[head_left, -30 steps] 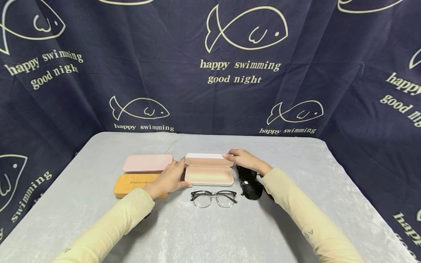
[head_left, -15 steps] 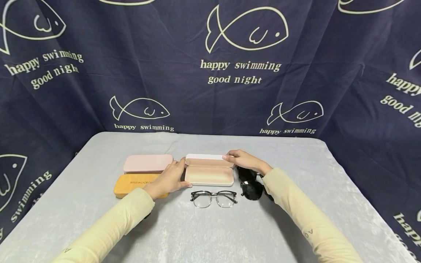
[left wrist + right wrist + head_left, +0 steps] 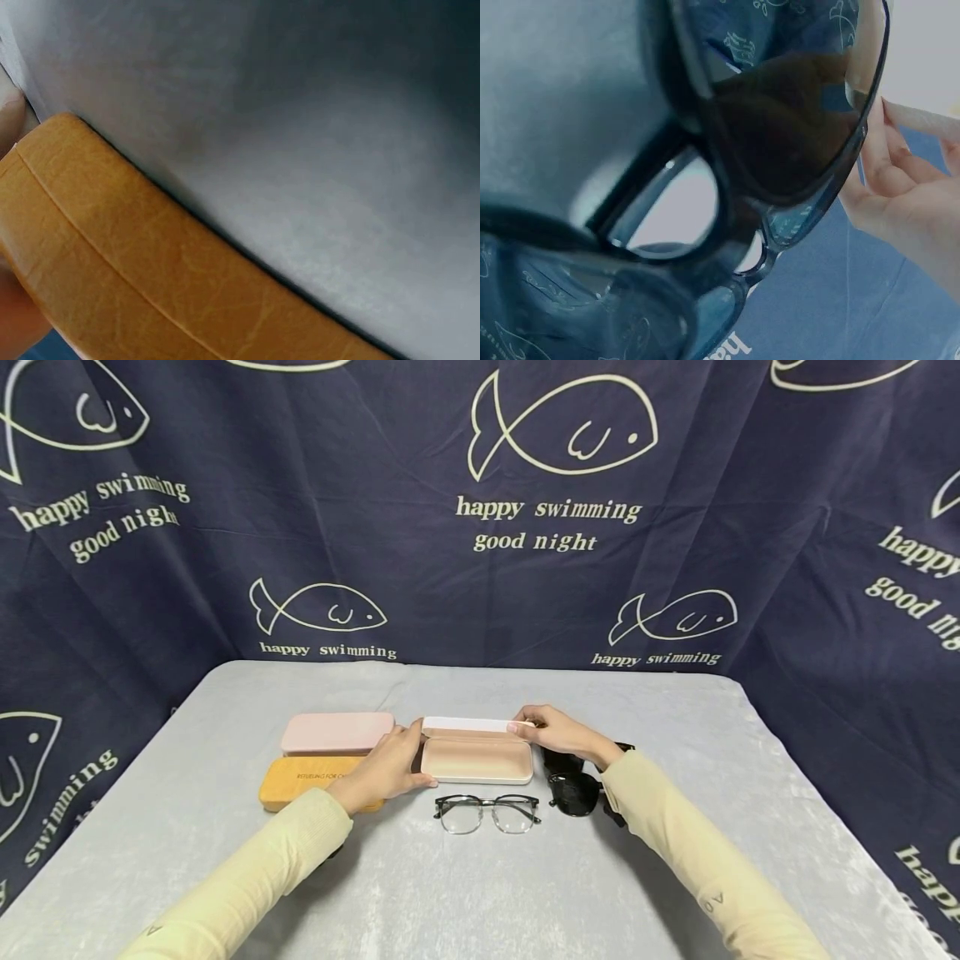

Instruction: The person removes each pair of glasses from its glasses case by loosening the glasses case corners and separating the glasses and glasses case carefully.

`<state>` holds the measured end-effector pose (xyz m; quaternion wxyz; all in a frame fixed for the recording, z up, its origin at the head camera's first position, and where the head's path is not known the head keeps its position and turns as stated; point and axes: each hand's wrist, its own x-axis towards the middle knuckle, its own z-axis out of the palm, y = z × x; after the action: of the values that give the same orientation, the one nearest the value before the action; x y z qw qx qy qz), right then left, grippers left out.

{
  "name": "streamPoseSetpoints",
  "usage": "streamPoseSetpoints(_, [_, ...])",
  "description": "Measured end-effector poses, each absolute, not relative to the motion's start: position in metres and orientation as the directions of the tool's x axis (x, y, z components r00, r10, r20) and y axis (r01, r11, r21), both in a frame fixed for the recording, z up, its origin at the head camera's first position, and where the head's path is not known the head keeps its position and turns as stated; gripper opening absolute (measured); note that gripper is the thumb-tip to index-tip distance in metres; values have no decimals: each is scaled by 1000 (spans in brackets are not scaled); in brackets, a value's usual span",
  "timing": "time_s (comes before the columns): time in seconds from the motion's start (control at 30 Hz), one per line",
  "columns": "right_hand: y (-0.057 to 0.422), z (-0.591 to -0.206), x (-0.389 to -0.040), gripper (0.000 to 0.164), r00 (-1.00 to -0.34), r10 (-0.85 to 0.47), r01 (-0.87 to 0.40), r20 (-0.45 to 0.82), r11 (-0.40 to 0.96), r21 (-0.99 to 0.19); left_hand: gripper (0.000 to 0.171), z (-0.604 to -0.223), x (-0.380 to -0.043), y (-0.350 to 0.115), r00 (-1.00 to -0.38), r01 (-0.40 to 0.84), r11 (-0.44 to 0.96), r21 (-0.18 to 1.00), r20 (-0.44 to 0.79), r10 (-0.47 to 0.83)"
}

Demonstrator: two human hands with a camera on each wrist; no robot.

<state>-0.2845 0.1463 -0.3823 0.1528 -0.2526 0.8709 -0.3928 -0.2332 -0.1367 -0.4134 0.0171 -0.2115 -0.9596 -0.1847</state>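
A glasses case (image 3: 478, 762) with a pale peach lining stands open at the middle of the table, its white-edged lid (image 3: 465, 725) tilted up at the back. My left hand (image 3: 384, 767) grips the case's left end, thumb at the front corner and fingers toward the back. At the lid's right end, my right hand (image 3: 558, 729) pinches the edge; the right wrist view shows those fingers (image 3: 889, 176) at the pale lid edge. Just in front of the case lie clear-lensed eyeglasses (image 3: 487, 814) with dark upper rims. The case's lined base holds nothing.
Black sunglasses (image 3: 576, 793) lie under and beside my right forearm, looming large in the right wrist view. To the left, a pink case (image 3: 337, 732) sits behind a mustard-yellow case (image 3: 300, 783), partly covered by my left hand. A dark fish-print curtain (image 3: 480, 627) hangs behind the table.
My right hand has moved slightly forward and down with the lid, which now tilts further over the base. The left hand has stayed in place.
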Motion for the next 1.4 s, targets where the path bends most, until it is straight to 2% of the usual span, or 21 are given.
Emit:
streamPoseSetpoints(0.3, [149,-389,-278,25,-804,-592,-448,48,550,-705,93,-413,-234,-137,-909,413,841,349,112,401])
streamPoseSetpoints(0.7, [152,-398,-271,32,-744,-645,-626,174,580,-521,89,-415,-234,-137,-896,442,831,339,130,424])
streamPoseSetpoints(1.17, [153,-400,-261,39,-666,-700,-739,256,572,-356,87,-417,-234,-136,-886,463,823,331,155,437])
streamPoseSetpoints(1.4, [149,-403,-251,40,-643,-711,-766,284,604,-221,86,-417,-235,-137,-884,467,824,320,161,439])
